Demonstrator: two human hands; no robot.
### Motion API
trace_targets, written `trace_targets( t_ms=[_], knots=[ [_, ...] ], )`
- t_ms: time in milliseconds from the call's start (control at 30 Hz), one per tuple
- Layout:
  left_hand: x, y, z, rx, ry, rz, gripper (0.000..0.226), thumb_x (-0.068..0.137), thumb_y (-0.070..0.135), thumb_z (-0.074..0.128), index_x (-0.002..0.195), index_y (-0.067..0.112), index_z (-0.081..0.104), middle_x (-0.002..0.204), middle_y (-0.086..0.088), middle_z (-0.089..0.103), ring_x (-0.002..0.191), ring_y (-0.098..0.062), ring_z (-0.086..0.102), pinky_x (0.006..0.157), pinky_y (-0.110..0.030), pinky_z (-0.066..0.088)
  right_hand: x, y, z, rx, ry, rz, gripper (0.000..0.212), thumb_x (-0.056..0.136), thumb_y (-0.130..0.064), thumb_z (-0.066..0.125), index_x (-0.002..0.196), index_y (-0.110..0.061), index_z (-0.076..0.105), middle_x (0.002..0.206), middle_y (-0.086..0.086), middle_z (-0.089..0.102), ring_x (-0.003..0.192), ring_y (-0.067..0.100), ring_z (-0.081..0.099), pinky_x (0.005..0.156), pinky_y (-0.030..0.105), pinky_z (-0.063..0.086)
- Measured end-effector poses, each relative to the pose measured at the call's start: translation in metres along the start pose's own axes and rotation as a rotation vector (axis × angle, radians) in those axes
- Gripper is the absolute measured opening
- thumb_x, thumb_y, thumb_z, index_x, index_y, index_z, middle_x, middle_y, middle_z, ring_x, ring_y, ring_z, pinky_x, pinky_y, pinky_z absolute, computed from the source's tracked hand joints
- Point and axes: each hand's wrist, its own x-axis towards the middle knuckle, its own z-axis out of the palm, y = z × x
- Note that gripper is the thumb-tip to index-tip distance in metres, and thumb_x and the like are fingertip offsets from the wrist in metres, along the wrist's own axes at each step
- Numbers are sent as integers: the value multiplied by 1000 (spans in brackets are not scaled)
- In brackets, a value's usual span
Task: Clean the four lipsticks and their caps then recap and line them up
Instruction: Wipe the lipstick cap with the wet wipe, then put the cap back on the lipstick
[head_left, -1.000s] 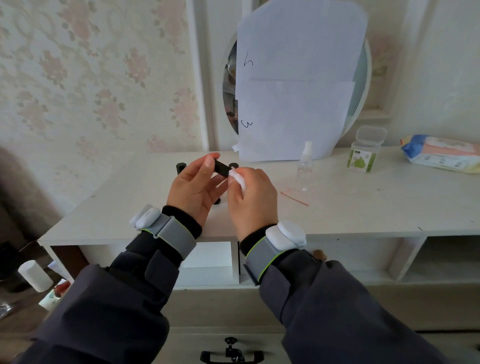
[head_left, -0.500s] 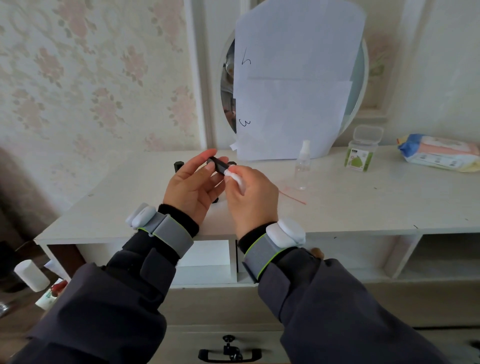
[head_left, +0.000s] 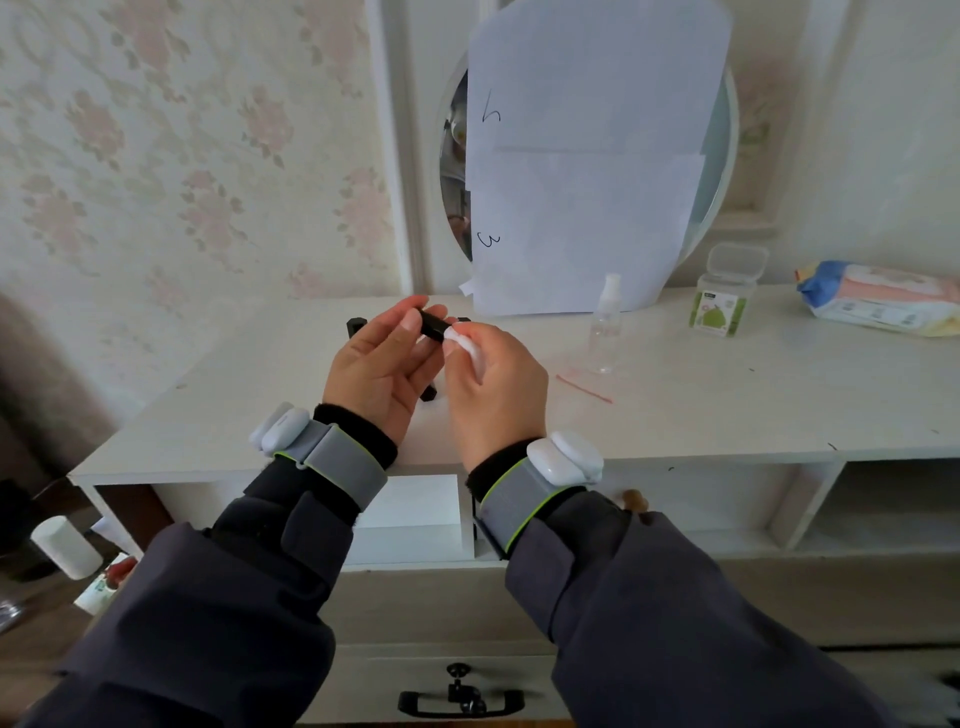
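Head view: left hand (head_left: 382, 371) pinches a black lipstick piece (head_left: 434, 323); right hand (head_left: 493, 384) pinches a cotton pad (head_left: 462, 347) against it. Rotate steadily, pressing lightly.

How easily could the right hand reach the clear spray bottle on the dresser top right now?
Probably not at once: the right hand holds a white cotton pad. The path to the spray bottle looks unobstructed, though.
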Motion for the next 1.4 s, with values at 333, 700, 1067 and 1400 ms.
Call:
trace_targets(
  t_ms=[333,700,1067,1400],
  knots=[
    [-3,2,2,23,-43,-12,20,94,11,52,110,16,64,98,-10,72,87,-23,70,85,-36,56,-2,-11,0,88,30,139,17,92,-15,60,102,-12,73,96,-1,74,92,12,64,82,18,45],
    [-2,-2,2,100,-83,-54,12,98,10,50,108,11,55,114,-19,68,97,-30,67,97,-49,49,-5,-6,-3,144,40,210,13,92,-14,60,90,-14,72,78,-6,68,79,4,53,66,8,39],
    [-3,-1,3,78,54,4,11,97,12,54,106,12,61,103,-7,71,100,-26,70,84,-31,55,-4,-7,-33,211,231,134,6,89,-19,59,93,-16,62,77,-13,63,73,5,58,63,13,44],
    [-7,-4,13,422,179,188,20,92,11,64,110,16,67,94,-7,72,90,-18,68,79,-33,54,21,33,-54,-220,82,256,14,88,-14,52,100,-19,56,100,0,66,80,20,52,64,27,33]
  ],
)
